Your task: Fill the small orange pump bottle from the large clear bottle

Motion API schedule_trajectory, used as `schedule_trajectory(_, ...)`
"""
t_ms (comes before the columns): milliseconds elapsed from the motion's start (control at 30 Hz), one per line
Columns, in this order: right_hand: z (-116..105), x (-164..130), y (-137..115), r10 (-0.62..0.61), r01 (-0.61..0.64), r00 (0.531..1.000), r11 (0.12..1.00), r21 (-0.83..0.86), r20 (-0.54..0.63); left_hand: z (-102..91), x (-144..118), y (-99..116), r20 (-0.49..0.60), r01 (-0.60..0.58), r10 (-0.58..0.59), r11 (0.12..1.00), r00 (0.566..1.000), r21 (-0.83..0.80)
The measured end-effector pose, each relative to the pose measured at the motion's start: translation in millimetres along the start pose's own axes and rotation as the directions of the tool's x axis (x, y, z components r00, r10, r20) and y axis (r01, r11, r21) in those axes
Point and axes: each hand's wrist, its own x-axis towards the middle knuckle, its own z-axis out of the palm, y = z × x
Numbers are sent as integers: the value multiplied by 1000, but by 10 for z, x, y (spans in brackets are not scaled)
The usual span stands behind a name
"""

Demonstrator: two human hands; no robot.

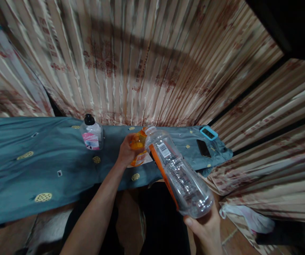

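Observation:
My right hand [207, 228] grips the base of a large clear plastic bottle [180, 173] with an orange-edged label. The bottle is tilted so its open mouth meets the top of a small orange bottle [137, 147]. My left hand [127, 152] wraps around that small orange bottle, which stands on the teal cloth [22, 177]. The large bottle looks nearly empty. To the left, apart from both hands, stands a small clear bottle [91, 134] with a black cap and a pink label.
The teal patterned cloth covers a low surface across the view. A black phone [203, 148] and a blue-framed device [209, 132] lie at its right end. Striped curtains [152, 63] hang behind. A white plastic bag [248, 217] lies on the floor at right.

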Motion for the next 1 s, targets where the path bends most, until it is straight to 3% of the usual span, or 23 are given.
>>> schedule_trajectory(300,-36,8,46,-13,13,1000,999,-31,10,7,0,0,4,-5,5,1000,1000,12)
schedule_trajectory(567,-267,145,245,-14,19,993,999,-41,118,-2,10,-6,5,-14,14,999,1000,44)
schedule_trajectory(1000,-294,175,232,-46,55,990,996,-64,133,-15,0,5,15,1,-2,999,1000,35)
